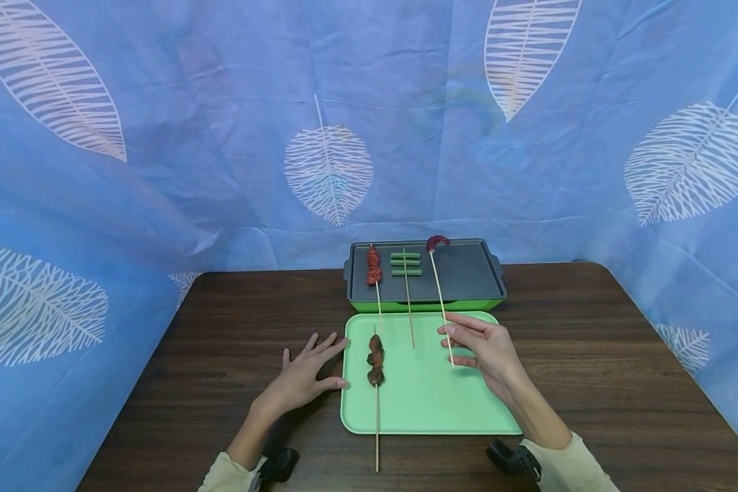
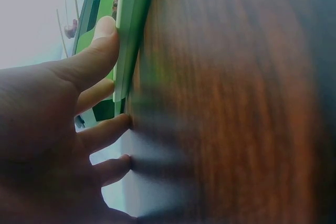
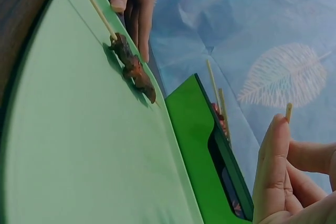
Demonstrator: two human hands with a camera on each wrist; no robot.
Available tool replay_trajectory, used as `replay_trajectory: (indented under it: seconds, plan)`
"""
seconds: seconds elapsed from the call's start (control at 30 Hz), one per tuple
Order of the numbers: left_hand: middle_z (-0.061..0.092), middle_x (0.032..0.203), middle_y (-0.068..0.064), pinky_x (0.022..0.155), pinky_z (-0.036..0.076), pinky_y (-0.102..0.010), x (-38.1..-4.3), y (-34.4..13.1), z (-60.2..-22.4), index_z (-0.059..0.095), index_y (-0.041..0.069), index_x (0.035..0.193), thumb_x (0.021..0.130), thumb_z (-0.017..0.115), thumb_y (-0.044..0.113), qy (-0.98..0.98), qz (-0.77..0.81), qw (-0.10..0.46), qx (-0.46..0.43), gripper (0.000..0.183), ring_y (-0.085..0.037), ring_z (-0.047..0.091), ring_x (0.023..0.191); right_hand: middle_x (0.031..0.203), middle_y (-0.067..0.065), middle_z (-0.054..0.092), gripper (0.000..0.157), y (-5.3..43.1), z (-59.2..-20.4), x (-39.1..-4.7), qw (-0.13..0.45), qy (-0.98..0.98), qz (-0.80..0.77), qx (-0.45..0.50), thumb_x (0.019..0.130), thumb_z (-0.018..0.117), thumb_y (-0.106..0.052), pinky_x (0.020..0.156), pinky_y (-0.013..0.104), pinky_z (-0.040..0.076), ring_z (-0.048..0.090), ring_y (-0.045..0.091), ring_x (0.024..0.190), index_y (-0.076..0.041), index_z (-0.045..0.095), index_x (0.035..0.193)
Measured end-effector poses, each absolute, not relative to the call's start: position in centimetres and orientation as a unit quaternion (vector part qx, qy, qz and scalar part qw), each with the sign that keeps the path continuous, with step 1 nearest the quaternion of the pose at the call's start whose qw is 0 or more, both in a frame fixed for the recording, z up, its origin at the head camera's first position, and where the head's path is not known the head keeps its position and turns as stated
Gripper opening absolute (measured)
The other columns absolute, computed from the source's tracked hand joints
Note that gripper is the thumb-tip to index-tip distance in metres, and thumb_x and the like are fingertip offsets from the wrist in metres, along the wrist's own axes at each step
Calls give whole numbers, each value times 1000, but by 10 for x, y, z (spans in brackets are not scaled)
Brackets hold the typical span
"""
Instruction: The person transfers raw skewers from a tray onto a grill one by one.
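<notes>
My right hand (image 1: 492, 348) pinches the lower stick of a skewer (image 1: 438, 280) with a curled dark red piece at its top end. That piece overlaps the far part of the griddle (image 1: 470, 273) in the head view. In the right wrist view the stick's butt end pokes out above the pinching fingers (image 3: 275, 156). My left hand (image 1: 301, 379) lies spread at the left rim of the light green tray (image 1: 449, 413), its thumb (image 2: 105, 30) against the rim. On that tray is a skewer of brown meat chunks (image 1: 376, 362), its stick overhanging the near edge.
Across the griddle lie a skewer of red meat (image 1: 374, 266) and one of green vegetable pieces (image 1: 406, 272), sticks reaching over the tray. The griddle has a bright green base and stands behind the tray on a dark wooden table (image 1: 221, 342). Behind hangs a blue leaf-patterned cloth (image 1: 400, 171).
</notes>
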State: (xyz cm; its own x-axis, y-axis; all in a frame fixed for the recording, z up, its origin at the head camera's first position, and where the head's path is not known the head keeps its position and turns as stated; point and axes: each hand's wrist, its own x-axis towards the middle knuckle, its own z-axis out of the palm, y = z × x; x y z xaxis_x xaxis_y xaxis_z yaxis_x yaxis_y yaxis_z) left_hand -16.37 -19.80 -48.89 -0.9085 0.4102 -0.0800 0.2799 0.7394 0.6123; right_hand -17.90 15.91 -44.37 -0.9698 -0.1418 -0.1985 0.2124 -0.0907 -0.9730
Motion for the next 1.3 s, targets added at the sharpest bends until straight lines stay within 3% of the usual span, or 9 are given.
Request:
replay_trajectory:
  seconds: [0.3, 0.77, 1.3]
  plan:
    - [28, 167, -12, 105, -1, -85, -163, -199, -490, 39, 23, 161, 94, 71, 45, 926, 310, 107, 187, 77, -44, 12, 154, 104, 1, 77, 44, 160, -454, -188, 118, 650, -750, 31, 100, 71, -17, 72, 31, 61, 73, 12, 89, -3, 62, 141]
    - [27, 168, -11, 105, -1, -84, -164, -198, -489, 38, 24, 161, 94, 71, 44, 929, 303, 106, 185, 77, -43, 12, 155, 103, 0, 77, 54, 162, -468, -196, 113, 658, -744, 33, 101, 69, -16, 71, 31, 61, 73, 11, 88, 6, 51, 147]
    - [26, 168, -11, 105, -1, -85, -164, -199, -488, 38, 24, 162, 95, 70, 45, 928, 302, 108, 189, 78, -43, 11, 155, 107, 4, 75, 52, 161, -470, -199, 113, 673, -730, 31, 104, 65, -17, 73, 32, 61, 73, 14, 90, 7, 51, 147]
